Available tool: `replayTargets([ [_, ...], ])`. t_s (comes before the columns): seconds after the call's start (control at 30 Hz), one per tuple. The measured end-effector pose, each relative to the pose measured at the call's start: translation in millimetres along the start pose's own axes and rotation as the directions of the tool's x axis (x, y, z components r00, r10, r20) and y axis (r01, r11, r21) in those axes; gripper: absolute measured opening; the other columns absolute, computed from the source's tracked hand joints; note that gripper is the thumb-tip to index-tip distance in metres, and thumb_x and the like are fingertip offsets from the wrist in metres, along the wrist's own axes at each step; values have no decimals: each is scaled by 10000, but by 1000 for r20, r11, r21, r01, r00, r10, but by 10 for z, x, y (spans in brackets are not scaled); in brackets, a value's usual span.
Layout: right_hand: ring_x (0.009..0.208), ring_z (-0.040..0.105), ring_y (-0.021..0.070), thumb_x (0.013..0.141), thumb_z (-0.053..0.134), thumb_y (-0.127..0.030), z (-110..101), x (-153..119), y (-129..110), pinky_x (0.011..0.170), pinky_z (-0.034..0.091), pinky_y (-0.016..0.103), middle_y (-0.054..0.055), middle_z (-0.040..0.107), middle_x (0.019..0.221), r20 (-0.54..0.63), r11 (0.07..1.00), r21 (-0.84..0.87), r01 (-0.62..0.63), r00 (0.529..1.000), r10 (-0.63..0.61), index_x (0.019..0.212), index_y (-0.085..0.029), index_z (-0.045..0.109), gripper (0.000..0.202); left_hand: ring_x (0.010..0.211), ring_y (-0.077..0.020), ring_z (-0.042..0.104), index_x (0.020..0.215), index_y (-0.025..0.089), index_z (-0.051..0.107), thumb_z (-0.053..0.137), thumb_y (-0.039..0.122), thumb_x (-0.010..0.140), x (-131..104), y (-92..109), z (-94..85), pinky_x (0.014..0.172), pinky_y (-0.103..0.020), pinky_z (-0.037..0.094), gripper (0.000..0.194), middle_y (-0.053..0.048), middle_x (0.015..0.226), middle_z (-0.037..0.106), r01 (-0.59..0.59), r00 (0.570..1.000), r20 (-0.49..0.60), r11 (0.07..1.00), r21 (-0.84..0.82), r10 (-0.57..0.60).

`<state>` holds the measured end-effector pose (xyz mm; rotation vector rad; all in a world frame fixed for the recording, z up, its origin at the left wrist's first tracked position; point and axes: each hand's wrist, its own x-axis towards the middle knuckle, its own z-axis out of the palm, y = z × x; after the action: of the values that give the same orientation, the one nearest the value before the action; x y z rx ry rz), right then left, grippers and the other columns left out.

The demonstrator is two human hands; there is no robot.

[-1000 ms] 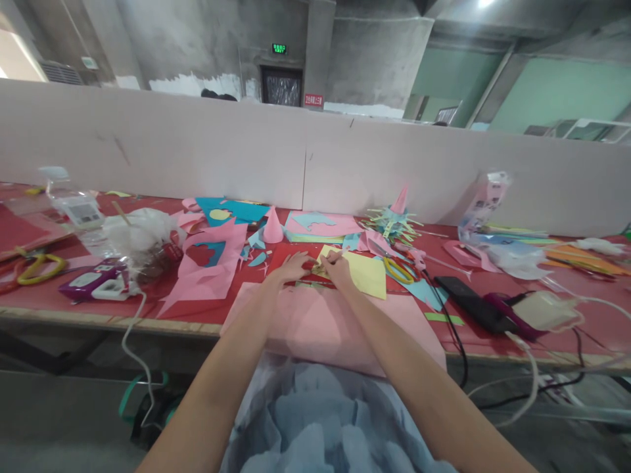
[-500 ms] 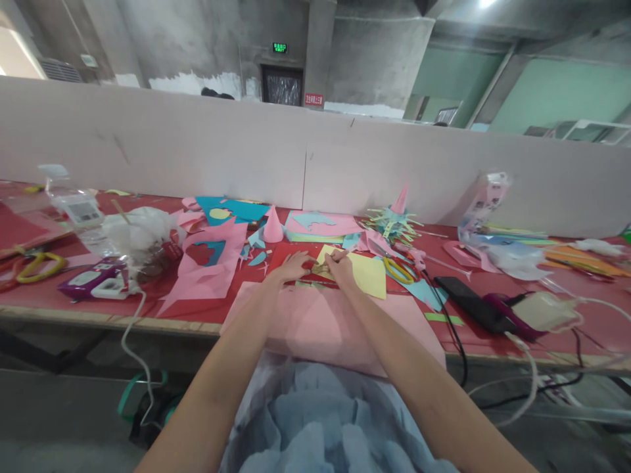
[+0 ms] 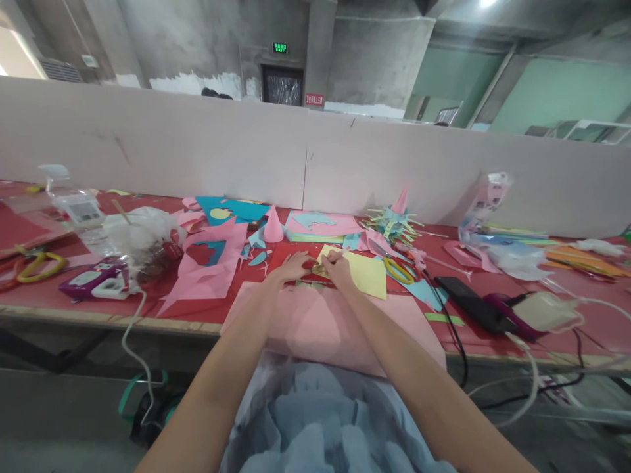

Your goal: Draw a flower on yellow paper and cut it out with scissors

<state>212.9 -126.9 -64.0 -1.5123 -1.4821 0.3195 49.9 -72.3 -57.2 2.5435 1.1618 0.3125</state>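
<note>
My left hand (image 3: 294,265) lies on the table with its fingers stretched out, their tips at a small brownish-gold piece (image 3: 320,270). Close beside it, my right hand (image 3: 338,268) is closed over the left part of a yellow sheet of paper (image 3: 367,272). The fingers look pinched, as around a thin pen, but what they hold is too small to make out. Under both hands is red paper (image 3: 280,253). A large pink sheet (image 3: 315,322) spreads below my forearms and hangs over the table edge.
Yellow-handled scissors (image 3: 399,270) lie right of the yellow sheet, near a black phone (image 3: 468,303) and cables. A pink paper cone (image 3: 273,226) and a spiky paper figure (image 3: 392,222) stand behind. Pink scraps (image 3: 217,259), a purple device (image 3: 96,281) and a bottle (image 3: 73,203) are left.
My right hand shifts very slightly at the left part of the yellow sheet. My left hand and the things around stay where they were.
</note>
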Motion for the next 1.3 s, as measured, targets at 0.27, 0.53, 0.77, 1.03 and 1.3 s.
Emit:
replayTargets([
  [0.27,486,372,120,766,436,-348,24,7,16,541,304,235,-57,370,466,-70,997,-76,-13,998,8,557,-228,279,288,1362,-222,227,1232,300,521,499,313,814,-13,8,-13,1107,-400,187,419,-11,1462,319,8,1000,20,1000,19,-8],
  [0.53,507,425,130,745,450,-352,-70,-24,-58,546,326,242,-43,433,484,-124,995,32,-98,987,101,533,-224,331,275,1364,-216,222,1244,307,507,487,282,812,-24,28,-30,1112,-400,177,433,3,1456,331,-13,999,32,1000,28,12],
  [0.77,452,444,122,751,482,-369,-69,-36,-82,520,341,236,-55,444,435,-37,989,104,-109,993,114,535,-223,333,301,1371,-218,202,1268,299,490,494,298,811,-10,11,-20,1110,-401,171,456,-27,1474,293,11,999,38,999,30,-12],
  [1.03,454,473,112,758,492,-422,-27,-12,18,507,349,217,-47,499,458,40,989,143,-49,998,43,562,-214,404,299,1362,-220,230,1260,291,502,503,318,806,-2,-1,0,1108,-386,182,454,-28,1467,311,7,1000,19,999,31,-7],
  [1.3,416,435,97,707,509,-321,-99,-27,-76,471,323,215,-70,441,419,111,981,150,-125,988,109,538,-214,362,249,1350,-217,259,1251,303,516,494,313,815,-27,28,-25,1107,-383,198,436,0,1436,367,-20,1000,7,1000,17,20],
])
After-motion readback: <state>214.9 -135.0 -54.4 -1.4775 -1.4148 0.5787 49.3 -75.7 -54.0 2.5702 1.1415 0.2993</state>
